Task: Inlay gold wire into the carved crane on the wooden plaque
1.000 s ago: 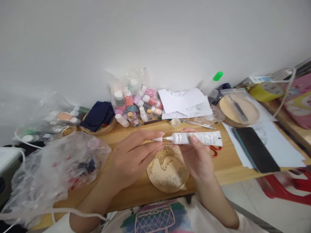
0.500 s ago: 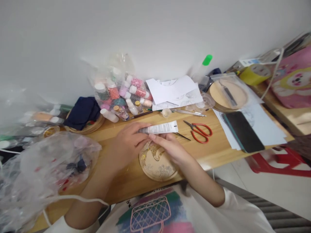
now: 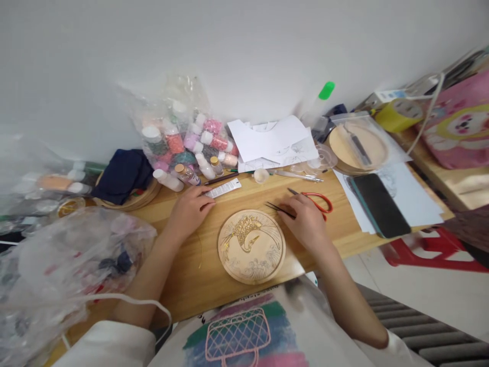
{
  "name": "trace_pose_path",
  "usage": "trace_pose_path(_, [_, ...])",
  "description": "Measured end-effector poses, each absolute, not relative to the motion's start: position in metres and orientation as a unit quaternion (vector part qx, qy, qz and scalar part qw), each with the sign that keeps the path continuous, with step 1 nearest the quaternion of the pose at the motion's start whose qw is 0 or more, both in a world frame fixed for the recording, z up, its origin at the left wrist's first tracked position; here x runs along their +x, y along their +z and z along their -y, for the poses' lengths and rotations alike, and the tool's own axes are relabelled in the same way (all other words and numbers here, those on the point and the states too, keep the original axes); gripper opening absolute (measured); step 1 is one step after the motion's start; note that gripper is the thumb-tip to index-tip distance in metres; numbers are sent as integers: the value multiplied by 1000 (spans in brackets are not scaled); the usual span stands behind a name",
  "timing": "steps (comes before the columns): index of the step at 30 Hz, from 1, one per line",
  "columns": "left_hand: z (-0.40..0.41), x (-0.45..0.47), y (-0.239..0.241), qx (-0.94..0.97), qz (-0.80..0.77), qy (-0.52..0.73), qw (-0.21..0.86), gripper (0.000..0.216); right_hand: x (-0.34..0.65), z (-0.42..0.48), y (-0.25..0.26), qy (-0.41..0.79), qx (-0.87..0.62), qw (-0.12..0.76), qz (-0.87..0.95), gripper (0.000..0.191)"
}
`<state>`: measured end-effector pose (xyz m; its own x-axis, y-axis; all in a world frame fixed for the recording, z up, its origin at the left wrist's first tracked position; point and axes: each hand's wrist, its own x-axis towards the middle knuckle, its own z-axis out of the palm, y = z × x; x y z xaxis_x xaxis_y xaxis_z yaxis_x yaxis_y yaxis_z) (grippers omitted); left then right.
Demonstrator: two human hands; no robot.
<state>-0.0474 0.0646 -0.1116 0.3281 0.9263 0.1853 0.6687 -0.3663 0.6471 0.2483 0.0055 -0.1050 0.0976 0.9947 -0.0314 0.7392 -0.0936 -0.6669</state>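
Note:
A round wooden plaque [image 3: 251, 246] with a gold crane design lies on the wooden table [image 3: 198, 275] in front of me. My left hand [image 3: 189, 206] rests on the table, fingertips touching the white glue tube [image 3: 223, 188] that lies flat there. My right hand [image 3: 303, 219] is curled over a pair of black tweezers [image 3: 278, 208], right of the plaque, and covers part of the red-handled scissors [image 3: 319, 200].
A clear bag of small bead bottles [image 3: 187, 142] stands at the wall. White papers [image 3: 273, 142], a dark phone [image 3: 379, 205], a round wooden disc in plastic [image 3: 358, 147] and a yellow tape roll [image 3: 399, 114] lie to the right. A crumpled plastic bag [image 3: 69, 260] fills the left.
The glue tube went from both hands, raised over the plaque, down onto the table at the left. My right hand moved right onto the tweezers. The plaque is now uncovered.

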Motion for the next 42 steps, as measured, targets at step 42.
trace_pose_path(42, [-12,-14,-79,74,-322,413,849,39,163,6,-60,417,-492,601,473,10])
